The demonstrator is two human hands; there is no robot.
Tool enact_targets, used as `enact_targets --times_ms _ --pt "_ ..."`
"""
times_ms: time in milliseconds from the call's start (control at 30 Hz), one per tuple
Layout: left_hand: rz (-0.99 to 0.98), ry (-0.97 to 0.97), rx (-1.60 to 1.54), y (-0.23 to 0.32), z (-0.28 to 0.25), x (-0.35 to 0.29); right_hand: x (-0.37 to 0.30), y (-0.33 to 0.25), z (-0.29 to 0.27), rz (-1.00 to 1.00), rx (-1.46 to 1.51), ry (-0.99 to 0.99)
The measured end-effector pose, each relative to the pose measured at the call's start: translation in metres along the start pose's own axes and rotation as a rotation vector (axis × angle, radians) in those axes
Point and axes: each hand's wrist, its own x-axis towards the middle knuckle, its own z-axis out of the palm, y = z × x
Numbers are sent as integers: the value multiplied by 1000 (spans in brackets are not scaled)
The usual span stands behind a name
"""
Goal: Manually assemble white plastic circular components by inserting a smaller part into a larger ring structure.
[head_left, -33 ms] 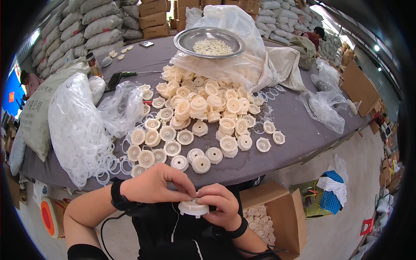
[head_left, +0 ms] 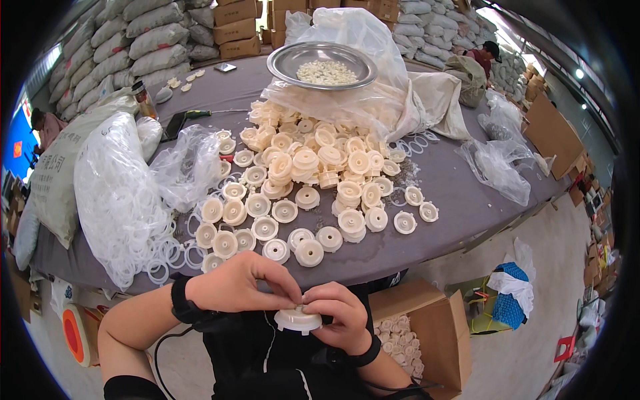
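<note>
Over my lap, in front of the table edge, I hold a round off-white plastic cap with small tabs along its lower rim. My right hand grips it from the right, thumb and index finger at its top. My left hand reaches across with thumb and index finger pinched at the cap's centre; whatever small piece sits between those fingertips is hidden. Beyond my hands, a heap of similar cream caps spreads over the grey-covered table. A steel dish with tiny cream pieces stands behind the heap.
Clear rings spill from a plastic bag on the left. A screwdriver lies farther back. Below the table at right stands a cardboard box holding more parts. Stacked sacks line the back; a person is at far right.
</note>
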Motion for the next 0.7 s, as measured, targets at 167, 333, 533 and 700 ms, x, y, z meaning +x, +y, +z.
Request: enact_targets --times_ms 167,333,533,700 --pt "2 -11 20 1 0 2 -1 1 -2 30 30 0" --pt "242 5 256 4 7 -4 -1 3 -7 12 -14 -18" --pt "108 35 256 6 18 -13 0 2 -7 -44 -118 -12" --pt "198 152 236 -4 22 -16 -2 3 -3 -64 -110 0"
